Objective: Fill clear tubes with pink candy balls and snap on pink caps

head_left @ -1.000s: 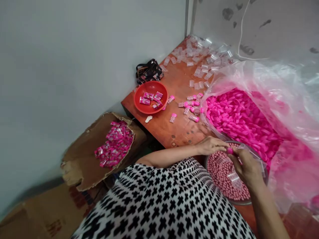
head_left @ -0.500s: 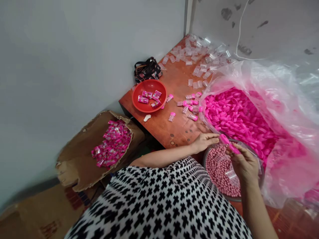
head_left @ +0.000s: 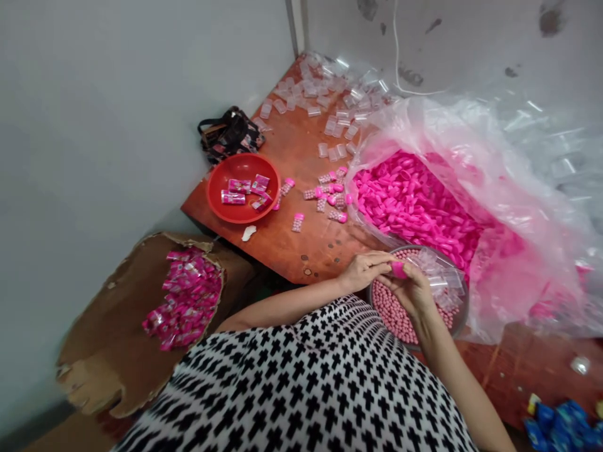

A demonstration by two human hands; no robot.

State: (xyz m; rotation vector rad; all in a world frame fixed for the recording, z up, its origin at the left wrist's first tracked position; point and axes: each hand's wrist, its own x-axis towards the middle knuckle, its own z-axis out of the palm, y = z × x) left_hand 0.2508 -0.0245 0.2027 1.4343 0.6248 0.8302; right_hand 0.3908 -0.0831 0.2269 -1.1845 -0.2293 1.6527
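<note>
Over the round grey basin (head_left: 465, 307) of small pink balls (head_left: 393, 314), my two hands meet at a bright pink plastic cap (head_left: 398, 269). My right hand (head_left: 414, 292) pinches the cap between thumb and fingers. From the other side my left hand (head_left: 365, 271) is closed, its fingertips against the cap's left end; anything inside its grip is hidden. Clear plastic containers (head_left: 438, 279) lie on the balls in the basin. Beyond the hands, an open clear bag (head_left: 377, 135) holds a heap of pink caps (head_left: 414, 194).
Filled, pink-capped containers (head_left: 298, 222) lie on the reddish table (head_left: 277, 251). A red bowl (head_left: 219, 201) with pink packets stands by a dark handbag (head_left: 230, 135). More clear containers (head_left: 334, 125) lie behind. A brown sack (head_left: 108, 314) of pink packets is at left, blue packets (head_left: 565, 424) lower right.
My hands have come together around one pink cap; before, they were farther apart with two pink pieces between them. The view has turned right, bringing the blue packets in.
</note>
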